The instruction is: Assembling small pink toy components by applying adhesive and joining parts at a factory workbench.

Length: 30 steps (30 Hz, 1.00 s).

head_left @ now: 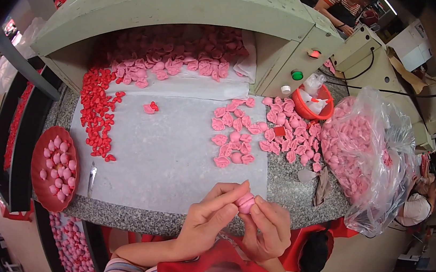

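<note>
Close to my body, just past the near edge of the worktop, my left hand (206,220) and my right hand (266,228) pinch one rounded pink piece (245,202) between their fingertips. A seam or fold runs across it. Beyond my hands, a white sheet (172,157) covers part of the granite worktop. Several pink ruffled pieces (233,140) lie in rough columns on its right side. Small glossy red pieces (98,114) cluster along its left edge. One pink piece with a red bit (150,108) sits alone farther back.
A pale green metal housing (171,9) arches over the back, with more pieces beneath it. At left are a red dish (39,167) of pink balls and a metal tool (92,178). At right stand an orange basket (306,110) and a clear bag (365,151) of pink pieces.
</note>
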{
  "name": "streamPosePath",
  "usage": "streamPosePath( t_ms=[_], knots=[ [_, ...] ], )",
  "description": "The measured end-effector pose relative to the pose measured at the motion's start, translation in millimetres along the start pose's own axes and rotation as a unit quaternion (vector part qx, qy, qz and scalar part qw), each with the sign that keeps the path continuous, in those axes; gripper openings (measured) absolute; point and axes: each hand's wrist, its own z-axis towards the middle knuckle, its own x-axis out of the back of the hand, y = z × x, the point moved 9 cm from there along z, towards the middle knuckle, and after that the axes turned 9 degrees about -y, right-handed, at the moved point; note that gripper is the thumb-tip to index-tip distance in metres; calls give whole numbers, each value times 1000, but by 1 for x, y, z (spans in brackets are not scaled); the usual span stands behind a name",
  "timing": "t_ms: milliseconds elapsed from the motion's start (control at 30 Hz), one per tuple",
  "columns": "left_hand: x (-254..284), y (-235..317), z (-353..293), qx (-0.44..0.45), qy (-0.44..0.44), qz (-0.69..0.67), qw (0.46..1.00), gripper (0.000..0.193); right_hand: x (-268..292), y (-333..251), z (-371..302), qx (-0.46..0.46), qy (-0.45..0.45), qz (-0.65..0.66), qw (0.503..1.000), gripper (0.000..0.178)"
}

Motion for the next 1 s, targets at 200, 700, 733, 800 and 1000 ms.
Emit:
streamPosePath(
  t_ms=[200, 700, 733, 800, 1000],
  knots=[
    [-8, 12, 1, -34, -24, 108, 993, 38, 4, -4, -1, 0, 16, -14, 1000, 35],
    [-4, 19, -1, -111, 26, 134, 984, 37, 5, -6, -1, 17, 36, -4, 999, 41],
    [-4, 21, -1, -116, 28, 154, 981, 37, 5, -6, -1, 18, 35, 0, 999, 41],
    [-5, 22, -1, -122, 29, 160, 979, 38, 5, -7, -2, 22, 37, 2, 999, 41],
    [-9, 28, -3, -173, 40, 169, 969, 42, 7, -8, -3, 37, 38, 15, 998, 41]
  ],
)
